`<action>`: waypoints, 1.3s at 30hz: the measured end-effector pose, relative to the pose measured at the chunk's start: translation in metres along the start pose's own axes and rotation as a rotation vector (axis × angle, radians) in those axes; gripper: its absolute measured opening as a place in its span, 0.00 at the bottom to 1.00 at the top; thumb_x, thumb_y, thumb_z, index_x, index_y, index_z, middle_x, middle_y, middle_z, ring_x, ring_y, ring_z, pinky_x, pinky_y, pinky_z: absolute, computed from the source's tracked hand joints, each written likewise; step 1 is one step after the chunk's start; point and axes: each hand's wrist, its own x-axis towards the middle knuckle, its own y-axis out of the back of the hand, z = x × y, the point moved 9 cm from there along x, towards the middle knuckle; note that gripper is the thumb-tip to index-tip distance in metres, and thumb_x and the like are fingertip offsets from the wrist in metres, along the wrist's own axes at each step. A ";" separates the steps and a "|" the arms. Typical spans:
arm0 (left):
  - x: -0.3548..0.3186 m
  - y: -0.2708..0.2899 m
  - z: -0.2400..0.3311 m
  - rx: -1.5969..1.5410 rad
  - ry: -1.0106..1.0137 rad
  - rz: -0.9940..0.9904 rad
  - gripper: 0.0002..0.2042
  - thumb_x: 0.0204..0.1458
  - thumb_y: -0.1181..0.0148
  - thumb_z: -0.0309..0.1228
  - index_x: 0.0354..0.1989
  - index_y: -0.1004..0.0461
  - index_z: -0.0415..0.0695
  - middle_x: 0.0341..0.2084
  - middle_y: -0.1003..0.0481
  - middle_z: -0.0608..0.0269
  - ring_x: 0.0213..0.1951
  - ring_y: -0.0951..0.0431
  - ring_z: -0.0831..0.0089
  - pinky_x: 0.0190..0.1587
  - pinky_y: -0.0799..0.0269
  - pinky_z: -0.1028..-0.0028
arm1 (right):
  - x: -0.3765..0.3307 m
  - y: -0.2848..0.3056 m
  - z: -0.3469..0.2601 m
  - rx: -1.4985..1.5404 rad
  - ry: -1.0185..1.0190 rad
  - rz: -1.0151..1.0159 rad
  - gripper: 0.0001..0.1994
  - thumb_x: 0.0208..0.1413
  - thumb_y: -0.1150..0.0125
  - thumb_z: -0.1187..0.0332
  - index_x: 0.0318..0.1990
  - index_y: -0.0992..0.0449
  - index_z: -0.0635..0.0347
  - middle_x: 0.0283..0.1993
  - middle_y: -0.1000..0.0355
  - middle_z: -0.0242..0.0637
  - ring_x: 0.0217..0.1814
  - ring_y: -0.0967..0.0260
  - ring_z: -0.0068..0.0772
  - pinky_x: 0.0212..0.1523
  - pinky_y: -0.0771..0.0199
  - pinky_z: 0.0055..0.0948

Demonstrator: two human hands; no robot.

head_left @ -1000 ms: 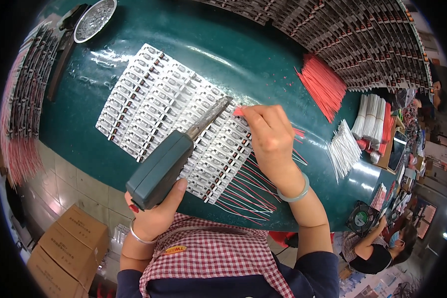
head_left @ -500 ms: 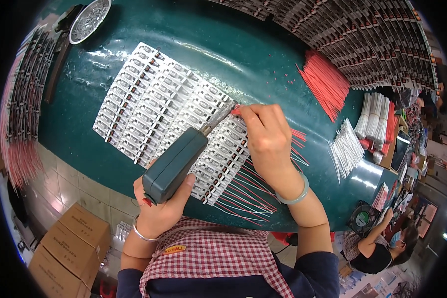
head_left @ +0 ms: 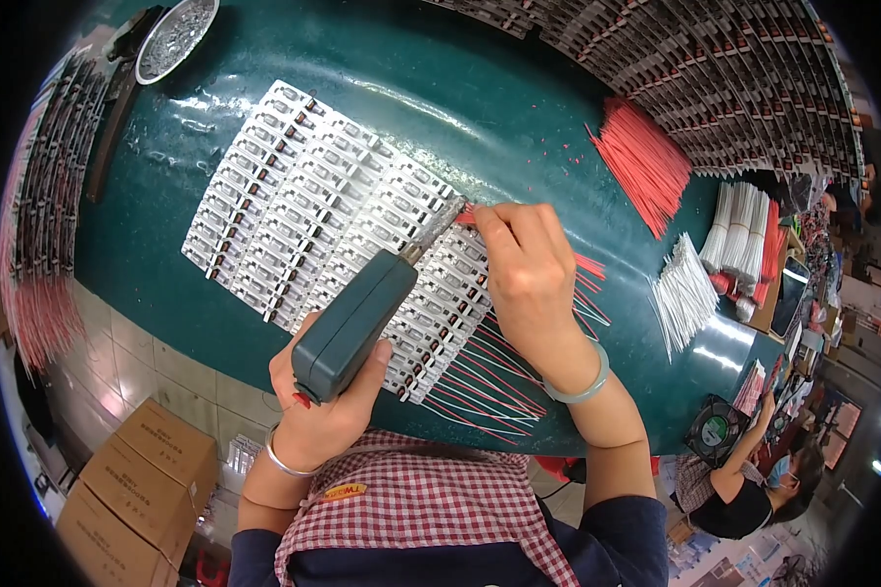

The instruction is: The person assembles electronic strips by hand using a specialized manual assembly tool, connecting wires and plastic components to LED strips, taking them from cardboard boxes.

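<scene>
My left hand [head_left: 331,416] is wrapped round a dark green soldering gun [head_left: 354,328] with a red trigger. Its metal tip reaches the upper right corner of a white panel of small circuit boards [head_left: 313,201], which lies slanted on the table. Close to that tip, the fingers of my right hand [head_left: 527,259] are pinched on red wire [head_left: 467,214]. My right hand hides where the wire meets the panel. Red and white wires [head_left: 494,377] trail off the panel's lower right edge, passing partly under my right wrist.
The green table [head_left: 401,59] carries a pile of red wires [head_left: 641,161], loose white wires [head_left: 682,293] and bundled white wires [head_left: 739,230]. Stacked wired boards [head_left: 734,78] stand far right, more [head_left: 54,186] at left. A metal bowl [head_left: 178,44], cartons [head_left: 147,479] and a fan [head_left: 715,430] near another person [head_left: 744,484] also show.
The soldering gun and my left hand have shifted slightly to the right, with the gun's body swung a little more upright. My right hand has stayed nearly still at the panel's corner.
</scene>
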 end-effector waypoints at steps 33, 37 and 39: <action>-0.008 0.009 0.000 0.070 -0.040 0.005 0.09 0.46 0.33 0.20 0.37 0.22 0.34 0.26 0.25 0.62 0.24 0.27 0.77 0.29 0.32 0.78 | -0.005 -0.001 -0.012 0.026 0.041 0.010 0.17 0.40 0.41 0.79 0.42 0.24 0.73 0.38 0.31 0.44 0.39 0.34 0.41 0.36 0.28 0.33; -0.007 0.009 -0.002 0.070 -0.001 -0.011 0.09 0.46 0.33 0.20 0.37 0.22 0.35 0.27 0.25 0.62 0.25 0.27 0.77 0.29 0.33 0.78 | -0.005 -0.002 -0.012 0.010 0.046 0.011 0.17 0.40 0.41 0.79 0.42 0.24 0.73 0.38 0.31 0.44 0.39 0.35 0.41 0.35 0.29 0.32; -0.006 0.010 -0.001 0.072 0.005 -0.015 0.09 0.47 0.34 0.20 0.37 0.22 0.35 0.26 0.25 0.62 0.25 0.27 0.78 0.29 0.32 0.78 | -0.005 -0.002 -0.012 0.009 0.048 0.016 0.16 0.40 0.41 0.79 0.41 0.24 0.73 0.38 0.31 0.44 0.39 0.35 0.41 0.35 0.28 0.32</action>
